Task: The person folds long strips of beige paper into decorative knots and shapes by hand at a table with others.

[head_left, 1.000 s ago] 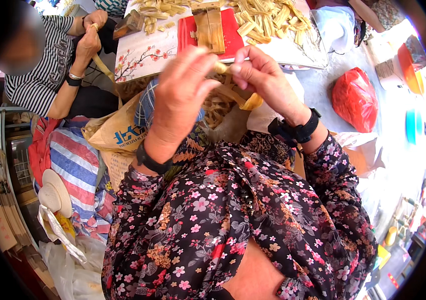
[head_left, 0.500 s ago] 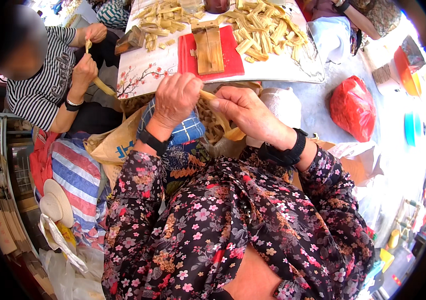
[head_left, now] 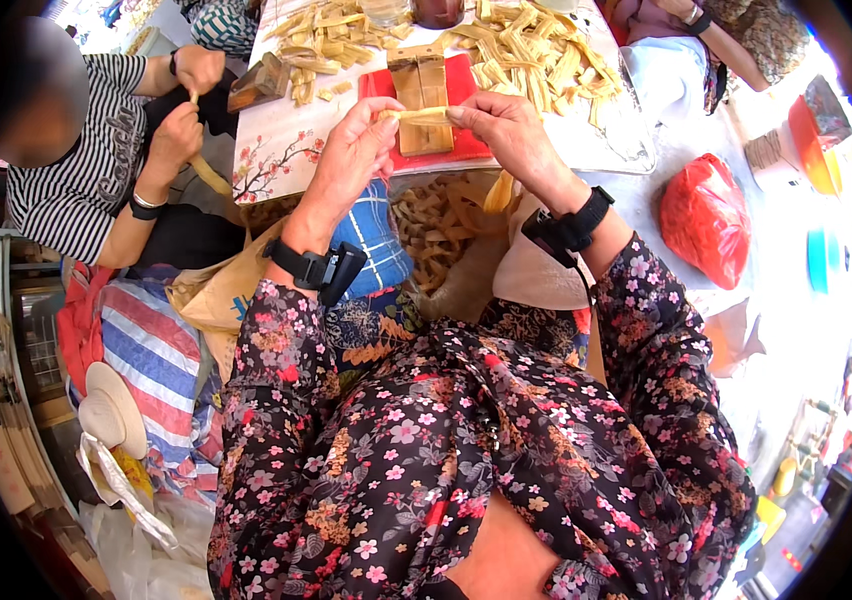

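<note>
A pale yellow dried strip [head_left: 419, 114] is stretched level between my hands, in front of or on a wooden board [head_left: 422, 142] lying on a red mat [head_left: 469, 147]. My left hand [head_left: 350, 152] pinches the strip's left end, and my right hand [head_left: 512, 137] pinches its right end with thumb and fingers. Piles of similar strips [head_left: 542, 55] lie behind and to the right of the board, with another pile [head_left: 313, 43] at the back left. Below the table edge, more curled pieces [head_left: 431, 240] lie in a sack beside a blue checked cloth [head_left: 376, 250].
A co-worker [head_left: 96, 170] at the left holds a strip in both hands beside a small wooden block [head_left: 256, 88] on the table [head_left: 276, 150]. Another person [head_left: 706, 40] is at the back right. A red plastic bag [head_left: 703, 220], striped sack [head_left: 146, 350] and pale hat [head_left: 111, 408] surround me.
My hands have moved forward and apart, up to the wooden board, and the strip between them now lies straight and horizontal. The co-worker's hands shifted slightly.
</note>
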`<state>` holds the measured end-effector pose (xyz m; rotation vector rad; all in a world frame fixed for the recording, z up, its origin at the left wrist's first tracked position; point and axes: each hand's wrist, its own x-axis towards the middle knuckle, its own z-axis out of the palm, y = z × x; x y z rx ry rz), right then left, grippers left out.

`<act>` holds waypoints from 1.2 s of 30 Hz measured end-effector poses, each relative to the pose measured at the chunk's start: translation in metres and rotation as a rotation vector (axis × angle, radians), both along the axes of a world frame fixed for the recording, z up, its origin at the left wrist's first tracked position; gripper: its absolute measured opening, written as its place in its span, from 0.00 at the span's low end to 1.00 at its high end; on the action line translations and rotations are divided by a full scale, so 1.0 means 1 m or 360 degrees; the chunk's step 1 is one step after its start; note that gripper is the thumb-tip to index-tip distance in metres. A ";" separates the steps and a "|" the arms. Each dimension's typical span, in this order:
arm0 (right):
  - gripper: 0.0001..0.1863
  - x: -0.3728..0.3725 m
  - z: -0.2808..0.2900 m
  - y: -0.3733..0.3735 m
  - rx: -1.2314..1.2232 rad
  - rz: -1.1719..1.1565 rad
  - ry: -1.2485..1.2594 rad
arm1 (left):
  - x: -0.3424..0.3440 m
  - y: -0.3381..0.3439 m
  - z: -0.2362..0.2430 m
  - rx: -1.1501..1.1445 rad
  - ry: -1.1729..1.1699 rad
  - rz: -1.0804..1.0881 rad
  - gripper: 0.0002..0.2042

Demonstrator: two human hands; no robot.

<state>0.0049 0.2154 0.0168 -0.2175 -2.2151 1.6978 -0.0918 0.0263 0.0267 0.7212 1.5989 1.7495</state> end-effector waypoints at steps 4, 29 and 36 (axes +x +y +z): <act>0.16 -0.008 0.007 0.002 0.0045 -0.0037 -0.0105 | -0.007 0.010 0.002 -0.0246 0.0333 0.0182 0.11; 0.08 0.078 0.014 -0.068 0.0415 0.0304 0.0722 | 0.081 -0.018 -0.016 0.0241 -0.1041 0.0083 0.14; 0.07 0.081 0.015 -0.073 -0.0190 0.0464 0.0358 | 0.085 -0.014 -0.010 0.0265 -0.1308 -0.0002 0.08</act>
